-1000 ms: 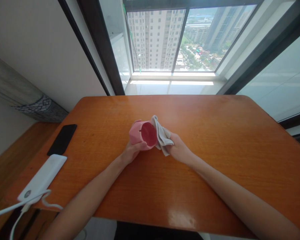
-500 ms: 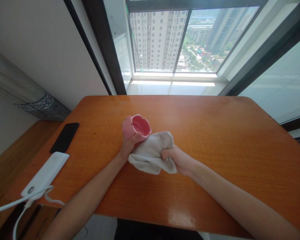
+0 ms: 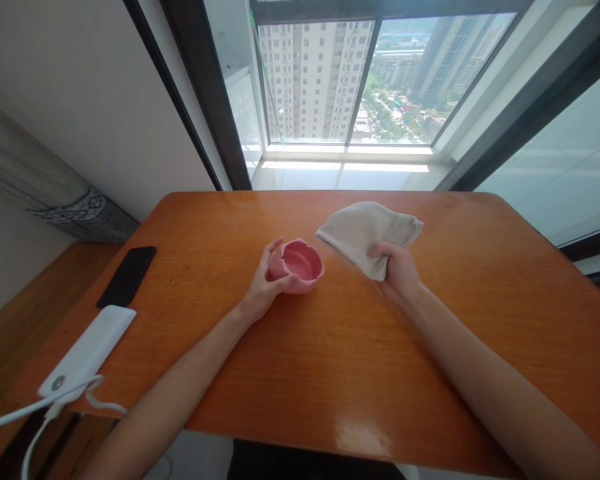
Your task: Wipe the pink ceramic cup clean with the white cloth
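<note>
My left hand [image 3: 263,285] grips a pink bowl-shaped pot with a wavy, petal-like rim [image 3: 303,263] from its left side, thumb in front and fingers round the back. The pot's opening faces up, and its inside looks bare. It is at or close to the tabletop; whether it touches is hard to tell. To the right, my right hand [image 3: 401,270] is closed on a greyish-white cloth [image 3: 363,230], pinched under the thumb. The cloth spreads out beyond the fingers toward the far side, apart from the pot.
The brown wooden table [image 3: 460,320] reaches to a window ledge [image 3: 340,177]. On its left lie a black phone [image 3: 127,277] and a white power bank [image 3: 87,350] with a white cable [image 3: 35,403]. A grey curtain [image 3: 55,180] hangs at the left wall.
My right hand has drawn the cloth away from the pot, to the right and farther off. My left hand has shifted the pot slightly right and turned it more upright.
</note>
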`<state>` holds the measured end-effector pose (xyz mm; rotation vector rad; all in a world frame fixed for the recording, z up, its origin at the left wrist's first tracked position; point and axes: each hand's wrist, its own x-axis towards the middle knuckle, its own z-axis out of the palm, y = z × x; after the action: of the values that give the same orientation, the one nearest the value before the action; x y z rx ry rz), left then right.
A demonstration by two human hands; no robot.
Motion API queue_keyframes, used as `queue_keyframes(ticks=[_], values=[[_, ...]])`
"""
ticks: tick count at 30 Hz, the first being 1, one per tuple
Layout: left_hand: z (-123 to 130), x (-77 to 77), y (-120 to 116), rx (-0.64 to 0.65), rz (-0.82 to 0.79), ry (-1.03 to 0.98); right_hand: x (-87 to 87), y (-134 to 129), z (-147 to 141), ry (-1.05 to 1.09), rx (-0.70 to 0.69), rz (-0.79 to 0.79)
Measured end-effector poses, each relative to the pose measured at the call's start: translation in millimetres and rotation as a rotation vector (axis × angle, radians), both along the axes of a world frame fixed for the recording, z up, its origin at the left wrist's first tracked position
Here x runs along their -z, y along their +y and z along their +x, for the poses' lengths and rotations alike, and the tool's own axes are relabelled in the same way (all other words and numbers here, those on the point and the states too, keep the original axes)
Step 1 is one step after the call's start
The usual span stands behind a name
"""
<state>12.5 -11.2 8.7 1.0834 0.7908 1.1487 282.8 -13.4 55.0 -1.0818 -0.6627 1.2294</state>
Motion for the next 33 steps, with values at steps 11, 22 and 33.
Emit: queue_keyframes(ticks=[11,22,33], values=[[3.7,-10.4,-9.8,0.086,0.204,0.42,52.1,-6.2,-4.5,-0.526,0.15,-0.005],[-4.3,0.2,2.0,0.049,0.4,0.604,48.7,-10.2,-10.8,-0.542,0.195,0.016],[-5.1,15.1,10.6,-0.113,0.434,0.803,53.9,-6.3,-6.6,-0.554,0.219,-0.041]])
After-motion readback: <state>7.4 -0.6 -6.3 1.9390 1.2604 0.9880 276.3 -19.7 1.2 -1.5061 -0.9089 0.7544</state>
